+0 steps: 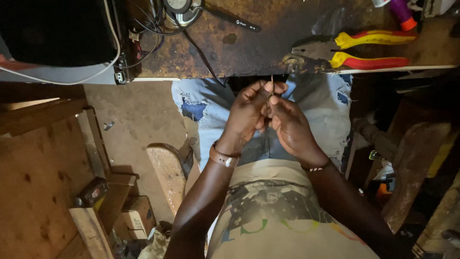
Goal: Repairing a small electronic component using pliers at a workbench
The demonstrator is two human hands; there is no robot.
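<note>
Two hands meeting at frame centre, over the lap. Left hand [249, 112] closed in a pinch, thumb and forefinger narrow around a thin wire [272, 84]; right hand [290, 127] likewise pinched, fingertips just below the left's, touching or nearly so. Wire end standing upright above the fingertips, just under the surface edge; lower run hidden between the palms.

Handling, judged: very light, thin, springy rather than stiff; likely to bend or kink under a hard squeeze and to slip between bare fingertips. Best held close to the working end, both pinches near together, so the free length cannot whip or buckle. Material and any insulation too small to tell.

Nearest in frame, bottom centre: pale printed shirt [278, 211]. Brown wristband [223, 157] on the left wrist, beaded band [315, 168] on the right. Beyond the hands, torn light jeans [201, 103].

Farther, across the top: rusty, stained surface [268, 43]. On it, upper right, pliers with red-and-yellow handles [354, 50], jaws pointing left, well apart from the hands. Black cables [191, 43] trailing at upper centre. White cord [112, 52] looping at upper left. Wooden planks [43, 163] at lower left.
</note>
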